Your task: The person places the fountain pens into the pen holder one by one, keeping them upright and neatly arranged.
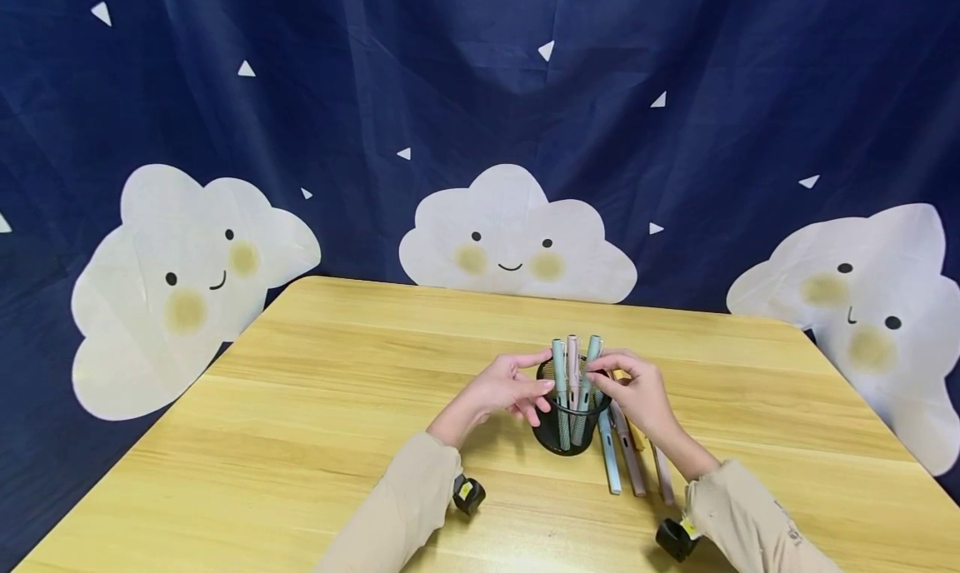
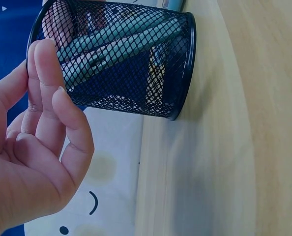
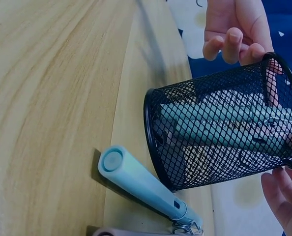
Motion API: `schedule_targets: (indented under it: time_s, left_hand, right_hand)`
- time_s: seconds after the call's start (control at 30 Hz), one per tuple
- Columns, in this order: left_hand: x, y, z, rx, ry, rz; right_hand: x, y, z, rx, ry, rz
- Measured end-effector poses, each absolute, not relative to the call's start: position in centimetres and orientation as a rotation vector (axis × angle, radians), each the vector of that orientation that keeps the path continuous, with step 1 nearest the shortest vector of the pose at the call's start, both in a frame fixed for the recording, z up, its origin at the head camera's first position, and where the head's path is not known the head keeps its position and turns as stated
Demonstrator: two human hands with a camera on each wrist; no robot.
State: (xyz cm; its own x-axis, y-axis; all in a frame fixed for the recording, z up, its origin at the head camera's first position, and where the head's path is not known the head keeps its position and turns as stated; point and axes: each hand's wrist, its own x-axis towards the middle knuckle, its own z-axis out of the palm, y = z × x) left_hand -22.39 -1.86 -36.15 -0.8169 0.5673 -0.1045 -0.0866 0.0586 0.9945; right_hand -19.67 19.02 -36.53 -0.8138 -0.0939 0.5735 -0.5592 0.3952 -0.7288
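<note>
A black mesh pen holder (image 1: 547, 433) stands upright on the table. Two green pens and a pink pen (image 1: 573, 350) lean inside, their tops above the rim. My left hand (image 1: 504, 387) grips the holder's rim from the left, index finger reaching toward the back and thumb in front. In the left wrist view, its fingertips lie against the mesh (image 2: 121, 54). At the rim's right side, my right hand (image 1: 639, 391) pinches the right-hand green pen (image 1: 595, 345) near its top between thumb and index finger. The left-hand green pen (image 1: 558, 355) stands nearer my left thumb.
Right of the holder, a light blue pen (image 1: 611, 460), a mauve pen (image 1: 630, 460), a yellow pen (image 1: 638, 439) and another pinkish pen (image 1: 663, 477) lie on the wooden table (image 1: 360, 373). A dark blue curtain (image 1: 465, 73) with white clouds hangs behind the table's far edge.
</note>
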Motion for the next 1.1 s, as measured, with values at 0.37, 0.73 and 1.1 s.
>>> schedule_targets:
  time_s: [0.37, 0.73, 1.1]
  left_hand:
    - [-22.39, -1.86, -36.12, 0.471, 1.864, 1.807]
    - [-22.51, -1.83, -36.16, 0.469, 1.859, 1.804]
    - [-22.47, -1.86, -36.15, 0.472, 1.862, 1.802]
  right_hand:
    - [-19.79, 18.87, -36.58, 0.500, -2.186, 1.434]
    - [-20.02, 19.12, -36.57, 0.503, -2.207, 1.395]
    - [-19.27, 18.69, -35.61, 0.462, -2.226, 1.496]
